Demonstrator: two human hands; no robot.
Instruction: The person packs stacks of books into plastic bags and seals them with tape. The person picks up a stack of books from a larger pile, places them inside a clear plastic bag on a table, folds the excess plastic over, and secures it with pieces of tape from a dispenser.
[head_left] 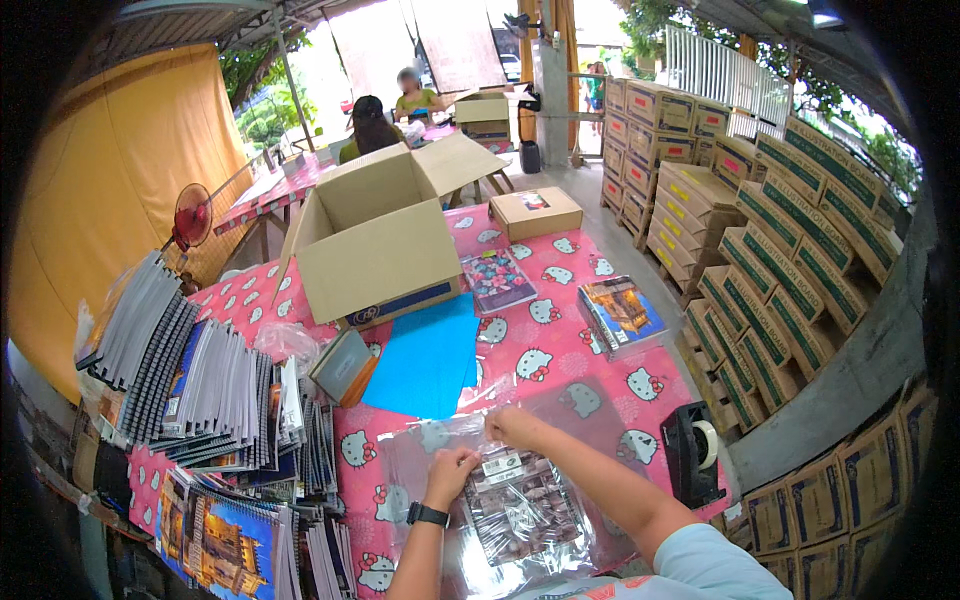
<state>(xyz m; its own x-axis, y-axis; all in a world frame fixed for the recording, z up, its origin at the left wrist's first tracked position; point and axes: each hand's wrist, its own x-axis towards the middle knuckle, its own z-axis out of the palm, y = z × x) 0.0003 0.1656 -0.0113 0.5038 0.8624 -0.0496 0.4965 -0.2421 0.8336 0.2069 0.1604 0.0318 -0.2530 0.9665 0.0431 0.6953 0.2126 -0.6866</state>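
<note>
Both hands' grip pinching clear plastic sleeve, left hand bent, right hand outstretched

Left hand curled, wrist bent, watch on forearm. Right hand apparently in pinch grip, elbow bent.

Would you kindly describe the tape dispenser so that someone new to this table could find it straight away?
Start at the table with the pink cartoon-cat cloth and follow its right-hand edge toward the person. Just beyond the right hand and its forearm, at the table's edge, stands the tape dispenser. It is the only black, bulky thing there, with a pale roll of tape in it, unlike the flat notebooks and cardboard boxes around.
</note>
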